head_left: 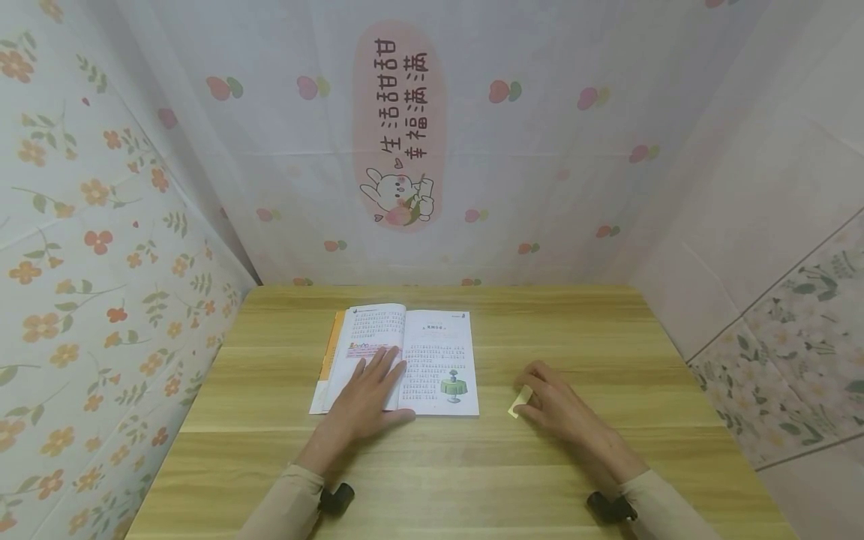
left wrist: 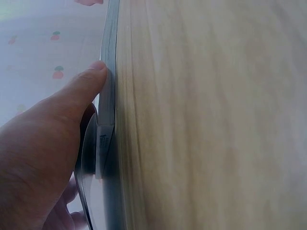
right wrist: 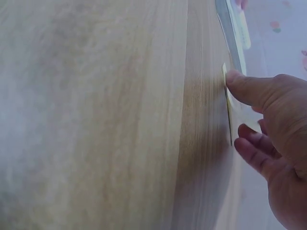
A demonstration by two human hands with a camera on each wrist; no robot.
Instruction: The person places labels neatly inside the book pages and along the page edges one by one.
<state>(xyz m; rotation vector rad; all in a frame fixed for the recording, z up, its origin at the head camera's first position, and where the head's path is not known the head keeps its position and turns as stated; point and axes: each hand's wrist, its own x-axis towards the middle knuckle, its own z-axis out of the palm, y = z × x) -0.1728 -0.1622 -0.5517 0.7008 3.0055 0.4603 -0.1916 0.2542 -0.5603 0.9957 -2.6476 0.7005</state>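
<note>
An open book with printed text lies on the table, showing a small drawing of a green table on its right page. My left hand rests spread over the left page and the fold, thumb across the lower edge. In the left wrist view that thumb presses the book's page edges. Right of the book, my right hand holds a small pale yellow slip of paper between thumb and curled fingers, low over the wood. The right wrist view shows the slip nearly edge-on.
The wooden table runs back to a curtain printed with fruit and a rabbit. A floral cloth hangs along the left side. Dark wrist cameras sit at both sleeves.
</note>
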